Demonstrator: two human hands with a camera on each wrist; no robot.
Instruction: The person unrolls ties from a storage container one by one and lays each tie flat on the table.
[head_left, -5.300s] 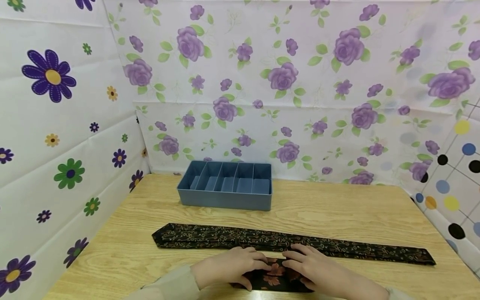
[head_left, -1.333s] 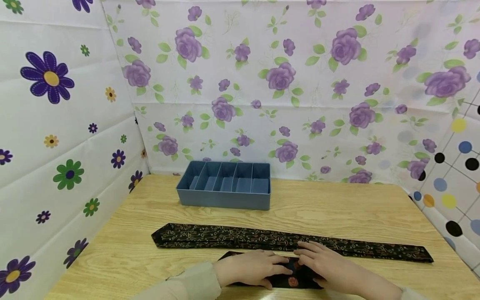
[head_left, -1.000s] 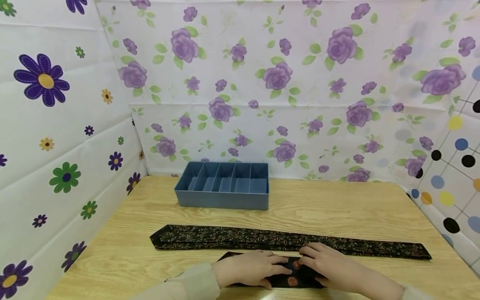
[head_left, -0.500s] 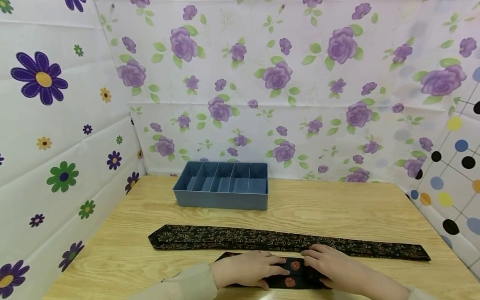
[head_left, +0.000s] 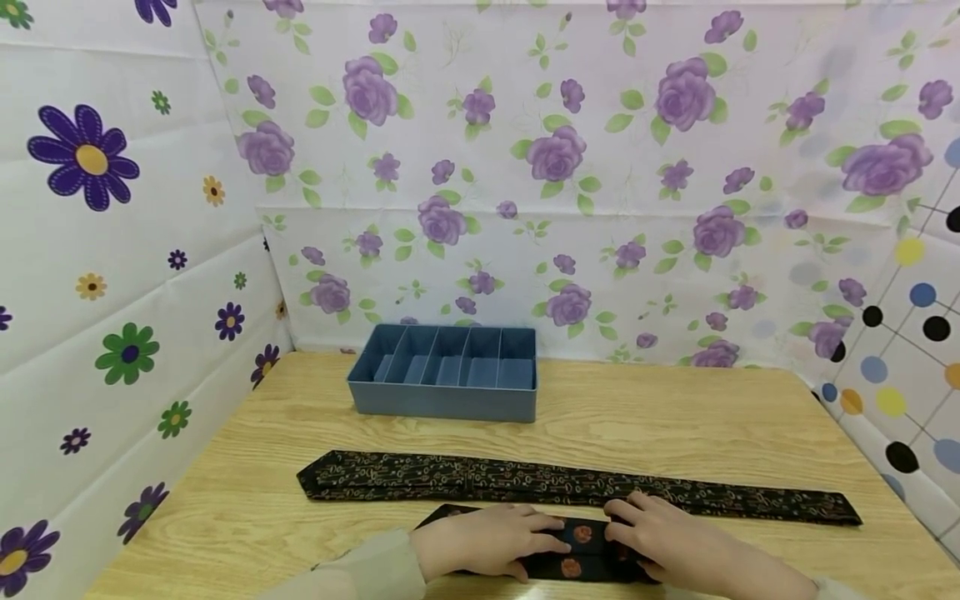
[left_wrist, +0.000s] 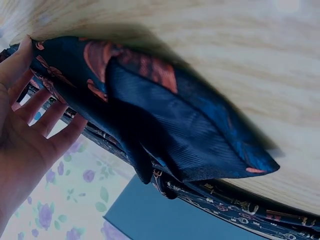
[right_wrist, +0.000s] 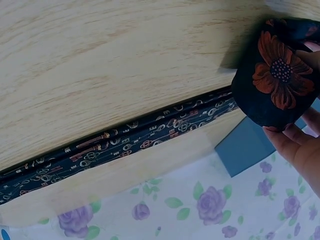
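Note:
A dark necktie with orange flowers (head_left: 572,567) lies near the table's front edge, its pointed end to the left. My left hand (head_left: 491,540) rests on it with fingers extended and the thumb at its near edge. In the left wrist view, the wide end (left_wrist: 165,115) shows its dark lining and lifts a little. My right hand (head_left: 663,537) holds the right end, which is folded over into a roll (right_wrist: 245,100), between thumb and fingers. Behind both hands, a black necktie with a key pattern (head_left: 390,476) lies flat across the table.
A blue-grey box with several compartments (head_left: 442,400) stands at the back of the wooden table (head_left: 675,417). Flower-printed cloth (head_left: 450,275) hangs behind and at the left; a dotted cloth (head_left: 915,350) is at the right.
Over the last seconds the flowered necktie has slid and its right end has become a roll in my right hand. My left hand has shifted slightly left lately. The key-patterned necktie stays put.

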